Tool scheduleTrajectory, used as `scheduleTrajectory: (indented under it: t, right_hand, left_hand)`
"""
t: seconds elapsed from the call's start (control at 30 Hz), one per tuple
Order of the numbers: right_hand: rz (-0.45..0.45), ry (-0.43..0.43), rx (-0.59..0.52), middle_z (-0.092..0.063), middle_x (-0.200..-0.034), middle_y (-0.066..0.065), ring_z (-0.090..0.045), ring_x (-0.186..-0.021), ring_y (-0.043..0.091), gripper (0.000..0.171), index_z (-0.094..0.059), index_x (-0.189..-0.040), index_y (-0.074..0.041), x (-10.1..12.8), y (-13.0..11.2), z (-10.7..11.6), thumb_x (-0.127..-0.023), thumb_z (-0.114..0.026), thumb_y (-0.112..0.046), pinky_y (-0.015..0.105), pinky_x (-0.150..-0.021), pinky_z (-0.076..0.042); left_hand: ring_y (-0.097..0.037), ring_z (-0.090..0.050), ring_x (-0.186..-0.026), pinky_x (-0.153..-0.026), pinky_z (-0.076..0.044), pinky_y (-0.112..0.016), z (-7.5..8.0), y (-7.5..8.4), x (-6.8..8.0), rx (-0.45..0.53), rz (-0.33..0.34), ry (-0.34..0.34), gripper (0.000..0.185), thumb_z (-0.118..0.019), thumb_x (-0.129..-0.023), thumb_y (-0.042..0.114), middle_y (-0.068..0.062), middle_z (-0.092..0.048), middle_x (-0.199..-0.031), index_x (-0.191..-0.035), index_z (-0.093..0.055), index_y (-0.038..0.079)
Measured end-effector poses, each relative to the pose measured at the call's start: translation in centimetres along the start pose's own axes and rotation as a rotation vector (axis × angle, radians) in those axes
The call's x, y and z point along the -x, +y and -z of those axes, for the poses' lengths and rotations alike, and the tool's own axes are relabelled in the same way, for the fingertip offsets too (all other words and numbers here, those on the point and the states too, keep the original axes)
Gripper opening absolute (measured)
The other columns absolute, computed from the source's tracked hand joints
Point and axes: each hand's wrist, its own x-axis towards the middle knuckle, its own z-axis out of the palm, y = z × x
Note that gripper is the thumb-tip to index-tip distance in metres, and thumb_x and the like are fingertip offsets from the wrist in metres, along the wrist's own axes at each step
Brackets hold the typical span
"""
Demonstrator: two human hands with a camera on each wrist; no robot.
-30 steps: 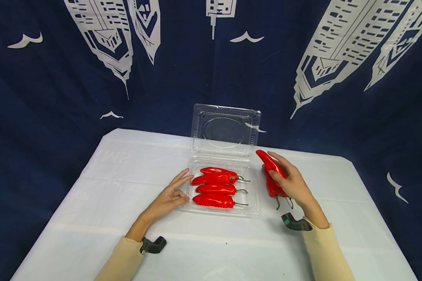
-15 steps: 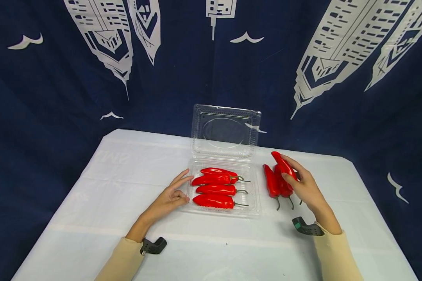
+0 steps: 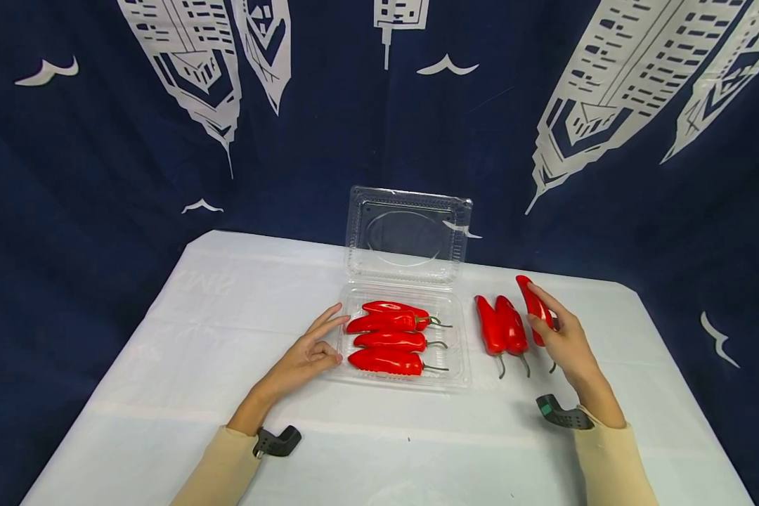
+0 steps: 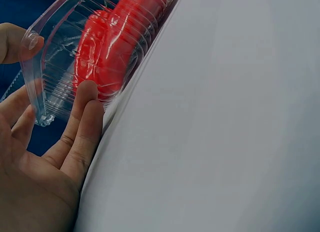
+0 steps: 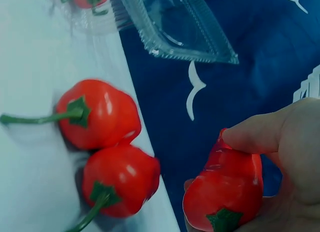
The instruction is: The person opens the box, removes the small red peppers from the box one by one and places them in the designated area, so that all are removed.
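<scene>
My left hand [image 3: 299,364] is at the left side of a clear plastic clamshell container [image 3: 457,351]. The left wrist view shows its thumb and a finger pinching the rim [image 4: 31,66], with two other fingers against the ribbed wall. Inside the container lie several red peppers [image 3: 388,341], green stems pointing right. My right hand [image 3: 571,346] holds another red pepper [image 3: 534,309] between thumb and fingers, its tip tilted up and away. Left of that hand, two red peppers [image 3: 490,327] lie side by side on the table, stems toward me; the right wrist view shows their stem ends [image 5: 102,111].
The container's lid [image 3: 407,235] stands raised at the back, hinged to the tray. A white-covered table [image 3: 259,295] lies under everything. Behind its far edge hangs a dark blue curtain [image 3: 329,140] with white building prints. Each wrist wears a black device [image 3: 278,441].
My right hand has moved right with its pepper, away from the container, uncovering the two peppers on the table. The left hand and the container have stayed in place.
</scene>
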Motion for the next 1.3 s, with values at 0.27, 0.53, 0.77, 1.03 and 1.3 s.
scheduleTrajectory:
  t: [0.27, 0.53, 0.77, 1.03, 1.3]
  right_hand:
    - [-0.079, 0.006, -0.008, -0.023, -0.16, 0.027, -0.037, -0.128, 0.047, 0.067, -0.023, -0.161, -0.027, -0.4, 1.5, -0.1, -0.102, -0.052, -0.012, 0.009, -0.073, -0.047]
    - [-0.11, -0.012, -0.004, -0.022, -0.161, 0.026, -0.035, -0.132, 0.046, 0.067, -0.021, -0.161, -0.027, -1.0, 2.8, -0.3, -0.103, -0.05, -0.011, 0.016, -0.08, -0.048]
    - [-0.12, -0.02, -0.009, -0.023, -0.158, 0.03, -0.038, -0.128, 0.047, 0.067, -0.021, -0.161, -0.023, -1.2, 3.6, -0.4, -0.102, -0.049, -0.008, 0.009, -0.074, -0.045]
    - [-0.142, -0.035, -0.014, -0.022, -0.159, 0.031, -0.038, -0.129, 0.046, 0.066, -0.021, -0.161, -0.016, -1.4, 4.1, -0.7, -0.102, -0.048, -0.007, 0.009, -0.074, -0.044]
    - [-0.134, -0.056, 0.002, -0.02, -0.161, 0.029, -0.034, -0.134, 0.047, 0.061, -0.02, -0.161, -0.014, -1.8, 4.2, -0.7, -0.105, -0.042, -0.01, 0.036, -0.098, -0.053]
  left_hand:
    - [-0.026, -0.064, -0.085, -0.081, -0.055, -0.019, 0.0, 0.0, -0.1, -0.003, -0.001, -0.003, 0.068, -0.063, -0.093, 0.001, 0.003, -0.012, -0.168, -0.155, -0.038, 0.015]
    - [-0.028, -0.065, -0.086, -0.081, -0.055, -0.019, 0.1, 0.2, -0.2, 0.006, 0.01, 0.002, 0.068, -0.063, -0.094, 0.001, 0.005, -0.012, -0.168, -0.155, -0.038, 0.017]
    - [-0.03, -0.064, -0.086, -0.08, -0.055, -0.019, 0.1, 0.2, -0.2, 0.007, -0.001, -0.003, 0.068, -0.062, -0.094, 0.0, 0.003, -0.012, -0.169, -0.155, -0.038, 0.015]
    - [-0.023, -0.064, -0.082, -0.079, -0.053, -0.018, 0.0, 0.2, -0.1, 0.019, 0.007, -0.006, 0.068, -0.063, -0.094, 0.001, 0.004, -0.012, -0.169, -0.155, -0.038, 0.015]
    - [-0.032, -0.063, -0.082, -0.078, -0.054, -0.018, 0.0, 0.2, -0.1, 0.023, 0.002, -0.004, 0.068, -0.063, -0.093, 0.0, 0.003, -0.012, -0.168, -0.155, -0.038, 0.014]
